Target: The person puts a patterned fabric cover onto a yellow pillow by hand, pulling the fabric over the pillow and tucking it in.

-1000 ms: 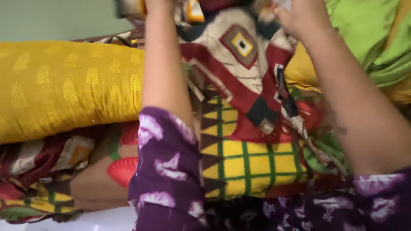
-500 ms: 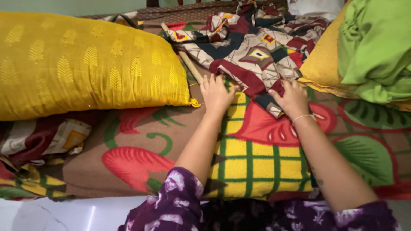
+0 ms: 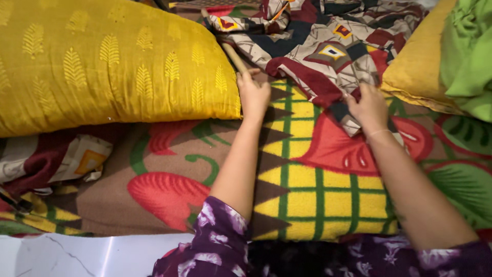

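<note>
A flowered blanket (image 3: 169,179) in brown, red, green and yellow covers the bed; a big yellow pillow (image 3: 102,66) lies far left on it; the patterned cloth (image 3: 318,46) in maroon, cream and navy lies bunched at the far middle; the right hand (image 3: 368,106) pinches that cloth's near edge, fingers curled shut on it; the left hand (image 3: 253,95) rests with fingers closed at the near end of a wooden stick (image 3: 233,56), just right of the pillow, though whether it truly grips the stick cannot be told.

Soft, even indoor light; slight overall blur.
</note>
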